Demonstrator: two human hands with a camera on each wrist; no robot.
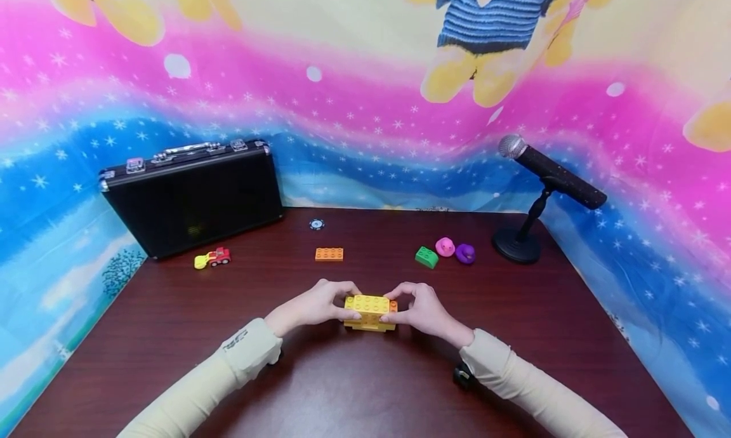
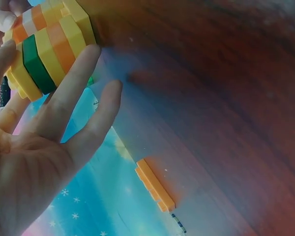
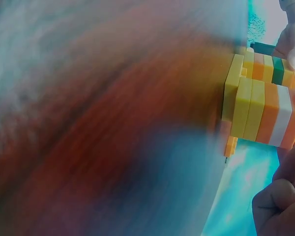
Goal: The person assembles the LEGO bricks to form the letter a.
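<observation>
A toy-brick build (image 1: 368, 306) stands on the dark wooden table near its middle, its top layer yellow and studded. In the left wrist view its column (image 2: 51, 56) has stacked yellow, green and orange layers; the right wrist view shows another column (image 3: 265, 110) of yellow, orange and white layers. My left hand (image 1: 320, 303) grips the build's upper left end between thumb and forefinger, the other fingers stretched along its far side. At the upper right end, next to an orange brick (image 1: 393, 306), my right hand (image 1: 427, 311) pinches it with thumb and fingers.
Beyond the hands lie an orange flat brick (image 1: 329, 254), a poker chip (image 1: 316, 224), a green brick (image 1: 426, 256), a pink duck (image 1: 445, 247) and a purple duck (image 1: 465, 254). A toy car (image 1: 219, 256) and black case (image 1: 200, 203) stand left, a microphone (image 1: 551, 171) right.
</observation>
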